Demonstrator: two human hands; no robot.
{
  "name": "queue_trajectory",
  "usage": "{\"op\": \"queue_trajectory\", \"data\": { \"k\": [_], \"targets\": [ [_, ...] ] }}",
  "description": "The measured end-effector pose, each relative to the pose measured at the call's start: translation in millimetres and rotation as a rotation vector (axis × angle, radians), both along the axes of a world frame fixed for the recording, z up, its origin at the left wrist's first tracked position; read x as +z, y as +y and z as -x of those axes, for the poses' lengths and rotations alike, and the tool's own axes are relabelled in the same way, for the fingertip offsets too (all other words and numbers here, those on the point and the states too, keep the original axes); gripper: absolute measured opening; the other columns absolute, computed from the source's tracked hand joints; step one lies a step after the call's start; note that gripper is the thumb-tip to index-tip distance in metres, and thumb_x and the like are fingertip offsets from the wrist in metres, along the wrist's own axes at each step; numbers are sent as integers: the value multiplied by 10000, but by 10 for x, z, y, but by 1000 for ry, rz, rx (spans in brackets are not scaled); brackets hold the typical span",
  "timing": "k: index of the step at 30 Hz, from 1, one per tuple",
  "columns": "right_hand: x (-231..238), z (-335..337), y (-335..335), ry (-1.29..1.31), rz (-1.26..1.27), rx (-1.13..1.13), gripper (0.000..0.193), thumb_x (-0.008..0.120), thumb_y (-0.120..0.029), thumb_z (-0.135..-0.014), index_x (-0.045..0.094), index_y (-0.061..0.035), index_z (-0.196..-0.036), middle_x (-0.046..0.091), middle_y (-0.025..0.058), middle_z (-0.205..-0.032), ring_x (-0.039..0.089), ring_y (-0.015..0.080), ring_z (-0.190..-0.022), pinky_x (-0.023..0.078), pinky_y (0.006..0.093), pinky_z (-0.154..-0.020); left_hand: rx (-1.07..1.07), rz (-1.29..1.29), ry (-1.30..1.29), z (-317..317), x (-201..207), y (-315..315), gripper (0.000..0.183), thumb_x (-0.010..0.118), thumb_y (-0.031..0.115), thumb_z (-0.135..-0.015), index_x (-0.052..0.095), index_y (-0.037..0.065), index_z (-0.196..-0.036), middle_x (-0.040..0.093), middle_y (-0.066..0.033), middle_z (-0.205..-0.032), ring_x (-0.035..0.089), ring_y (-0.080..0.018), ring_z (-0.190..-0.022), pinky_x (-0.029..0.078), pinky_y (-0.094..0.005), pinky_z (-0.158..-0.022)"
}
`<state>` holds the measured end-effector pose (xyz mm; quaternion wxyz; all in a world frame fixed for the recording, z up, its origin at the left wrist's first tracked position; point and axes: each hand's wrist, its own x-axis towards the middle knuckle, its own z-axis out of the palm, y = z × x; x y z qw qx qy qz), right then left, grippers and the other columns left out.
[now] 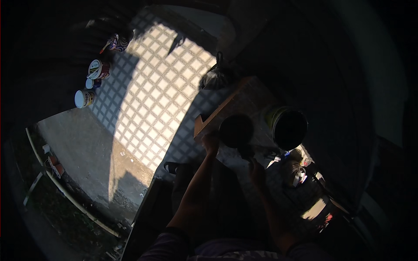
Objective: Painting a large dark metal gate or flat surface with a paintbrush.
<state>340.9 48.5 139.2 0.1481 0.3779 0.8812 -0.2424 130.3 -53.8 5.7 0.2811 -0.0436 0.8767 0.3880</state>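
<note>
A round, dark container (236, 126) stands in shade on a wooden board or low table (220, 106); its contents are too dark to make out. At its left edge is my left hand (210, 144), with the fingers curled in against the rim. My right hand (257, 171) is closed around the handle of a dark tool (246, 152) that reaches up to the container's near edge. Shadow hides what kind of tool it is. Just to the right stands a bucket (273, 118) with a yellow-green outside and a dark inside.
Behind the board sits a knotted black plastic bag (214, 79). Sunlit patterned tiles (156, 95) spread to the left, with a paint bucket (99, 68) and a white-lidded tub (83, 99) beyond. Crumpled bags and small items (296, 172) lie near my right arm.
</note>
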Motion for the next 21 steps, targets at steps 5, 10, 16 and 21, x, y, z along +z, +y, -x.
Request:
{"op": "queue_trajectory", "data": {
  "k": [5,10,16,21],
  "targets": [
    [635,44,-133,123,312,-207,393,600,-223,-906,537,-27,-1241,634,220,-1109,615,416,-1026,505,434,-779,-104,-212,2,83,144,-356,236,638,230,-822,741,84,-976,699,-184,-930,695,-323,-863,534,-405,-770],
    [697,-246,-260,211,256,-176,465,670,-235,-843,531,18,-1207,639,209,-1073,646,341,-917,495,439,-748,57,-191,-166,21,603,-1130,298,583,268,-889,719,24,-994,709,-197,-902,697,-323,-884,523,-406,-786],
    [356,-194,-301,-15,262,-71,795,659,-415,-898,286,-17,-1476,618,168,-1210,596,213,-970,506,416,-826,204,59,-110,-267,1288,-3118,324,563,284,-859,717,49,-1021,691,-211,-980,664,-357,-959,514,-431,-866],
    [1250,1080,-1003,263,282,77,375,558,-361,-929,641,3,-898,650,116,-692,642,259,-718,490,405,-708,648,322,-181,-1370,1833,-4833,322,617,314,-812,729,59,-975,700,-180,-985,668,-334,-971,527,-411,-835]
  ]
}}
